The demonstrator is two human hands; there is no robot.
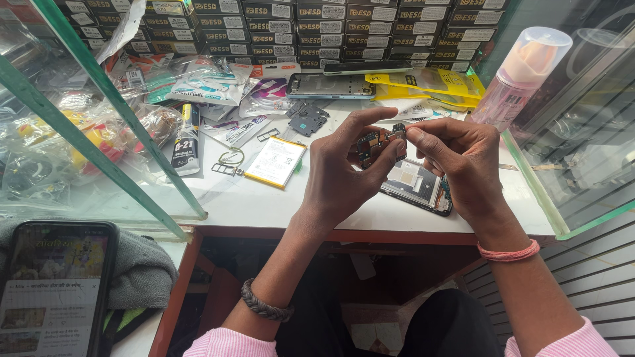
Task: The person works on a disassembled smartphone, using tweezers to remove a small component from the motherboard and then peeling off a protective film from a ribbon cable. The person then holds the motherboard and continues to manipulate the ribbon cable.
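- The grip itself: the left hand (340,175) cradles a small dark circuit board (372,142) between thumb and curled fingers, held up above the white counter (264,201). The right hand (463,162) pinches a tiny part (399,129) at the board's upper edge with thumb and forefinger pressed together. What exactly that part is, I cannot tell; it is too small.
- Risk at the pinch: the part looks delicate, and a pull at an angle could, I judge, tear it or bend a connector. A slip of the fingertips would likely drop it.
- Just below the grip: an opened phone body (417,185) lies flat on the counter, partly under the right hand. A dropped board would land on its exposed inside and might scratch or knock something loose.
- Behind the wrists: the counter's front edge is near. Anything small that falls could roll off into the dark gap by the person's lap and be hard to find.
- Left of the grip: a flat battery (274,160) with a yellow border, small metal frames (228,162) and a black glue tube (187,142) lie apart from the hands; a stray elbow could sweep the loose bits away.
- Beyond the grip: a dark shield plate (307,119), another phone (331,86) and yellow packets (430,86) crowd the far side, so a flicked part could vanish among them.
- Far right of the grip: a pink spray bottle (522,73) stands upright; tipped over, liquid could reach the open phone.
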